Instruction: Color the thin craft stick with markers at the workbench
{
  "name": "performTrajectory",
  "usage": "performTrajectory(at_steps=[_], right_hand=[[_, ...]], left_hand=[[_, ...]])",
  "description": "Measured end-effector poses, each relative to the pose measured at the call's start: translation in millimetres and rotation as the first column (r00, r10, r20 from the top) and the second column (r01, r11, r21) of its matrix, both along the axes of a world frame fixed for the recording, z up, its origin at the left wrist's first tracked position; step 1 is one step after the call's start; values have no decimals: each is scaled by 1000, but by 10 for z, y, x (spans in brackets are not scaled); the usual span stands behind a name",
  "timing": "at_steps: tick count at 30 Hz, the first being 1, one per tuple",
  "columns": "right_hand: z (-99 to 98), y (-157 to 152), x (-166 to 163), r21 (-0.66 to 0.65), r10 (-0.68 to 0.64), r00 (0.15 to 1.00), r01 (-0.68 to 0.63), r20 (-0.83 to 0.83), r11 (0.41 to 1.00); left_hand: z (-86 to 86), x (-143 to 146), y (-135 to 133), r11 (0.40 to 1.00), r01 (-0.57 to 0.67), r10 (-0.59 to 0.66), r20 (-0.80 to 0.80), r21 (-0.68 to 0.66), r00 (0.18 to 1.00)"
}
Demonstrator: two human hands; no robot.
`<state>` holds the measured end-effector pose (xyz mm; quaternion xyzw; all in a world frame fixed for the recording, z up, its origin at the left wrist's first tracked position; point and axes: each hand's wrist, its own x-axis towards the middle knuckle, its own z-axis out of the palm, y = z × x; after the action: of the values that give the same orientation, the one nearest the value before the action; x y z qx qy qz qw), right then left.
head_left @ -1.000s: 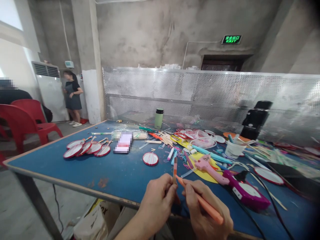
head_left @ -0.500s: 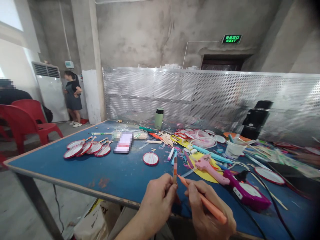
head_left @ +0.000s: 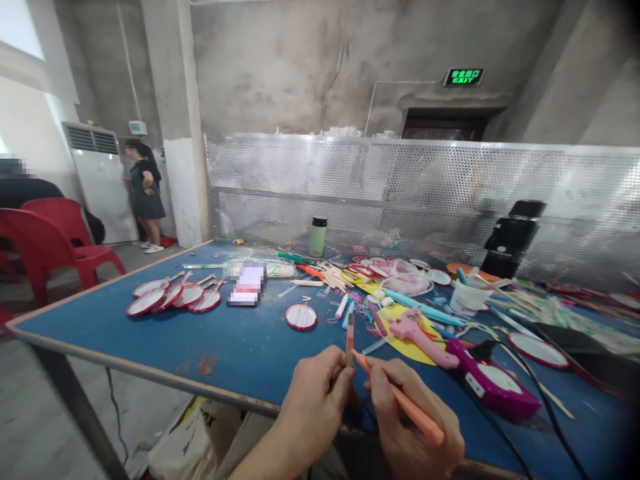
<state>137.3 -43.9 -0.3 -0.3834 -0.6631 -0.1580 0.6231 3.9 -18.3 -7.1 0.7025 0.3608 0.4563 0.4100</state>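
Observation:
Between its thumb and fingers, my left hand (head_left: 320, 387) pinches a thin flat wooden stick (head_left: 351, 330) upright at the table's front edge. Brown and orange bands colour the stick's upper part. My right hand (head_left: 415, 427) is closed around an orange pen (head_left: 416, 412), holding it like a writing tool. The pen's tip is at the stick's right side, just above my left fingers; whether it touches I cannot tell. Beyond the stick lies a round red-rimmed white disc (head_left: 301, 317) on the blue table (head_left: 240, 340).
Overlapping red-rimmed discs (head_left: 173, 295) lie at left, by a phone (head_left: 247, 283). A green bottle (head_left: 318, 237) stands behind. At right are a pink glue gun (head_left: 423, 340), a purple power strip (head_left: 500, 387) with cables, and a white cup (head_left: 470, 298) holding tools.
My right hand and the pen have shifted slightly left, the tip now closer to the stick. My left hand stays nearly still. A person in the background has turned and moved an arm.

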Motion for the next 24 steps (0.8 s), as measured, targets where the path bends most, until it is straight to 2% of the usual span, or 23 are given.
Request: performTrajectory(at_steps=[5,13,19,24], right_hand=[[-9,-9,3,8,-11,998,12,-67,1000],[14,-7,-16,-1,14,999,-14,-34,1000],[-14,-1,5,12,-26,997,27,-78,1000],[-4,-11,-1,-9,12,999,-13,-44,1000]], left_hand=[[-2,-3,3,1000,0,0,4,-16,1000],[-8,10,-3,1000,-3,3,19,-25,1000],[-12,-2,-4,1000,10,-10,13,-27,1000],[-14,1,-10,999,21,-20,24,-27,999]])
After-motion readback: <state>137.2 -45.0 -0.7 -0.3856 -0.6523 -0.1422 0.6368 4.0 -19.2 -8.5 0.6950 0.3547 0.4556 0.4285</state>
